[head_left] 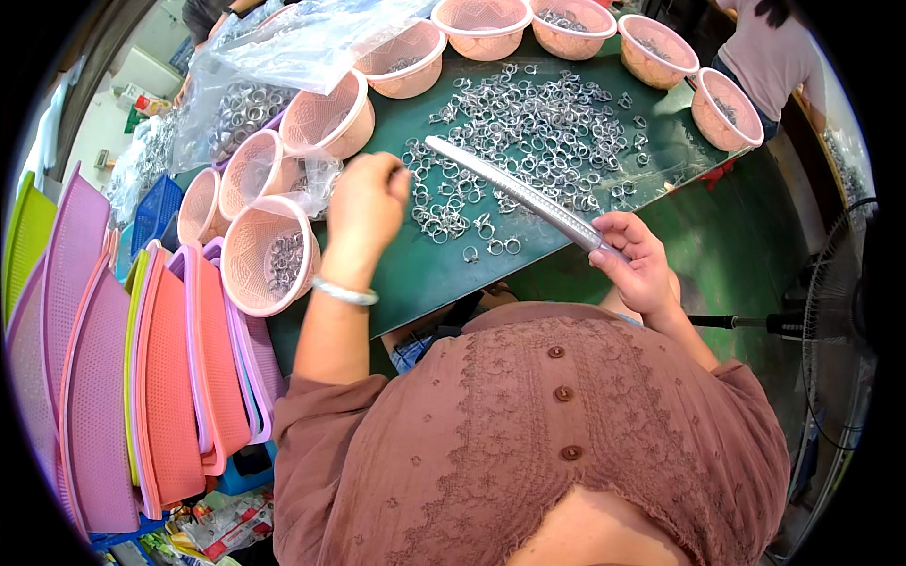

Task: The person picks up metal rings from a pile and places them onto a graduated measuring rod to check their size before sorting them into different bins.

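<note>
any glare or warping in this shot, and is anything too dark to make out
Head view: corners black, and the purple basket near the left rim looks bowed, probably partly from the lens; head view: whitish glare on the clear plastic bag, and a highlight on the tapered metal rod in the right hand; head view: the fan sits dim at the right rim.

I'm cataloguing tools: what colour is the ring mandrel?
The ring mandrel is silvery grey; the head view shows it best.

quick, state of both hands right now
Left hand: curled; cannot tell whether it holds anything.
Right hand: closed, holding one end of a long metal rod.
</note>
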Demonstrator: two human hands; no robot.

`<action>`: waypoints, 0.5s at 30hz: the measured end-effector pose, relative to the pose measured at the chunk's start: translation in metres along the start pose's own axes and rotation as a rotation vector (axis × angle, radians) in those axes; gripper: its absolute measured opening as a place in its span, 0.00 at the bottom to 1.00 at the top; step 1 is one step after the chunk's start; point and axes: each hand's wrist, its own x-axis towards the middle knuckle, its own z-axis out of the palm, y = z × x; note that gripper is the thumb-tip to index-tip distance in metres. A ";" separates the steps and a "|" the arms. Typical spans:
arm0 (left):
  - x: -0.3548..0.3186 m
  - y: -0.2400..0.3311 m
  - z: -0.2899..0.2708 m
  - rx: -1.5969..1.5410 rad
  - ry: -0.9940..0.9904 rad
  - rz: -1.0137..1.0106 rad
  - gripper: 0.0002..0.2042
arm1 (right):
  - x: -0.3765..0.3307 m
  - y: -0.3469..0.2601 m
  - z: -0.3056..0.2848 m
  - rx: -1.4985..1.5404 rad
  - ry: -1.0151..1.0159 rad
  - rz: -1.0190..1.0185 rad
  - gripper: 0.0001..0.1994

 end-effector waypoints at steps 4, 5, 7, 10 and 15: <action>0.006 0.000 0.033 0.243 -0.319 -0.310 0.13 | -0.001 0.001 0.000 0.027 0.010 0.003 0.16; 0.007 -0.002 0.036 0.193 -0.326 -0.318 0.12 | -0.002 0.001 -0.002 0.031 0.005 0.000 0.16; 0.007 -0.009 0.039 0.092 -0.340 -0.336 0.12 | -0.002 0.002 -0.004 0.023 0.004 -0.006 0.16; 0.006 -0.019 0.044 -0.128 -0.240 -0.363 0.10 | -0.001 0.004 -0.004 0.019 0.020 -0.002 0.16; 0.002 -0.017 0.034 -1.277 -0.150 -0.722 0.03 | 0.001 0.008 -0.005 -0.007 -0.009 0.033 0.15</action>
